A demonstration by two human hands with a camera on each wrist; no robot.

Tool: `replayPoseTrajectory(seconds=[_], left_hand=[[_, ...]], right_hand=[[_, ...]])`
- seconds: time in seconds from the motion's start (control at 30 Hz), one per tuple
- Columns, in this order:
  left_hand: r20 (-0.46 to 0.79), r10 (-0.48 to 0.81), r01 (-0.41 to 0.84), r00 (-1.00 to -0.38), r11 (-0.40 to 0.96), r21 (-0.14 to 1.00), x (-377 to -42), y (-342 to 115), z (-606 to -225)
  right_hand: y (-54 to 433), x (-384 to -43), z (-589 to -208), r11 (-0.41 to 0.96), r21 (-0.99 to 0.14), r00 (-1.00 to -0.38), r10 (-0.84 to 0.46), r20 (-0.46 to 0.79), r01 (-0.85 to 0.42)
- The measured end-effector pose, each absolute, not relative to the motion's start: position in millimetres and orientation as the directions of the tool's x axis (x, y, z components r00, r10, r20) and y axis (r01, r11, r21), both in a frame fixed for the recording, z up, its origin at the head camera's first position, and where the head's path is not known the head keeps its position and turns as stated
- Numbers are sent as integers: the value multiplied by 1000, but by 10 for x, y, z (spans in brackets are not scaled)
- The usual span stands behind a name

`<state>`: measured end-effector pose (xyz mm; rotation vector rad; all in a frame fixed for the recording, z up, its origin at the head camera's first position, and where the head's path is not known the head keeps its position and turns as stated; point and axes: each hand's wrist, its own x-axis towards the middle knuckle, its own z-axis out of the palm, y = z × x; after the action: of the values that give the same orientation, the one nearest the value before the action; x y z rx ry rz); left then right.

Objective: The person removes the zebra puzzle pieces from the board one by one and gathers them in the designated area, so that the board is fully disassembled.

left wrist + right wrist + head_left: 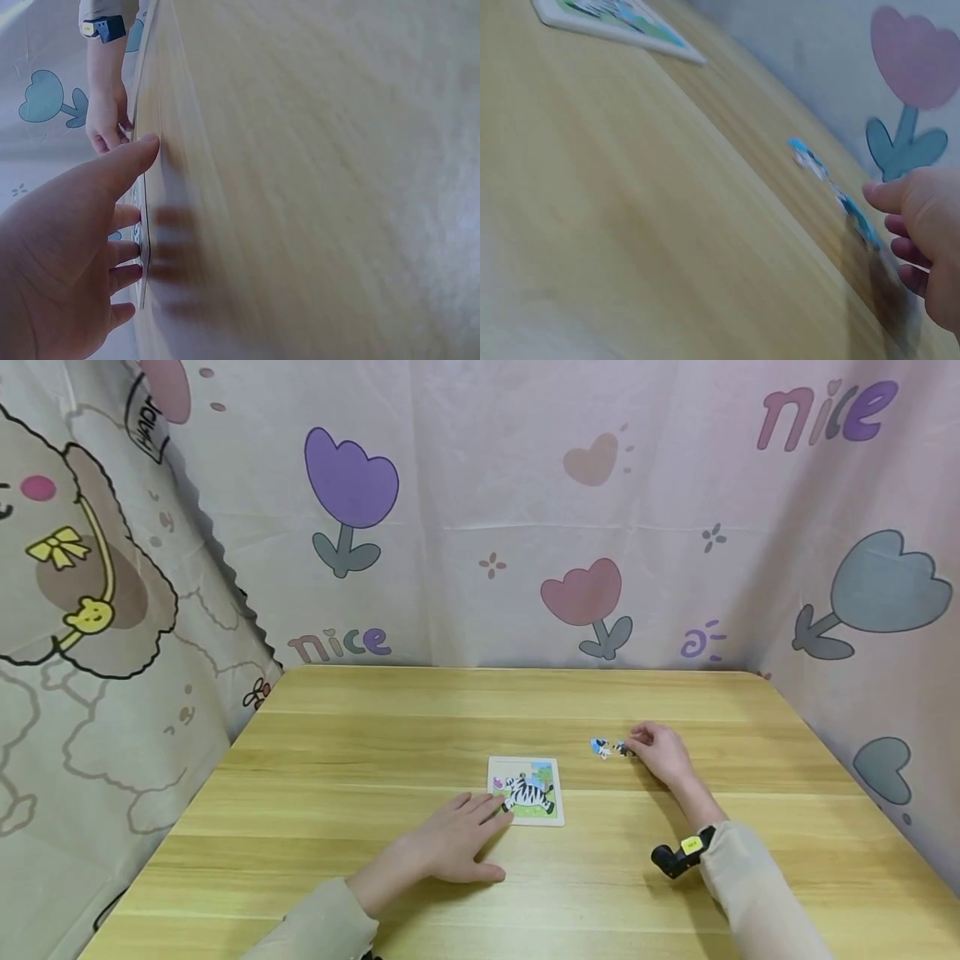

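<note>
A square puzzle board (pixel 546 818) with a zebra picture lies flat on the wooden table. My left hand (pixel 463 842) spreads its fingers over the board's lower left corner, thumb held away. In the left wrist view, the left hand's fingers (pixel 124 279) reach past the thin edge of the board (pixel 145 255). Farther back and to the right lie small puzzle pieces, one blue and white (pixel 601 747), another darker one (pixel 622 748) beside my right hand (pixel 662 756). The right hand's fingers (pixel 906 251) are loosely bent close to the nearer piece (pixel 861 223); contact is unclear.
The wooden table (pixel 360 718) runs back to a printed curtain (pixel 465 468) with flowers and lettering. More printed cloth hangs along the left and right sides. A black wrist camera (pixel 682 853) sits on the right sleeve's cuff.
</note>
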<state>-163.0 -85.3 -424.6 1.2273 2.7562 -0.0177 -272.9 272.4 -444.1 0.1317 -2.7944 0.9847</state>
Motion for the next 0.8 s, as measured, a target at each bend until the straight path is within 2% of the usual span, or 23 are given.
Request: replayPoseTrajectory(seconds=[0.17,0.37,0.53,0.8], left_hand=[[-115,738,739,-665,672,42,-1626,-839,-4248],[-111,742,744,-661,667,29,-1635,-792,-4238],[-130,736,740,-664,672,25,-1642,-774,-4228],[-145,729,735,-668,678,25,-1646,-775,-4235]], right_hand=[[2469,-2685,-4378,736,-647,-973,-68,222,-199],[2063,-2577,-4333,663,-710,-971,-152,184,-238],[1800,-2458,-4351,662,-708,-968,-200,149,-246],[1614,-2333,-4415,702,-660,-963,-203,176,-268]])
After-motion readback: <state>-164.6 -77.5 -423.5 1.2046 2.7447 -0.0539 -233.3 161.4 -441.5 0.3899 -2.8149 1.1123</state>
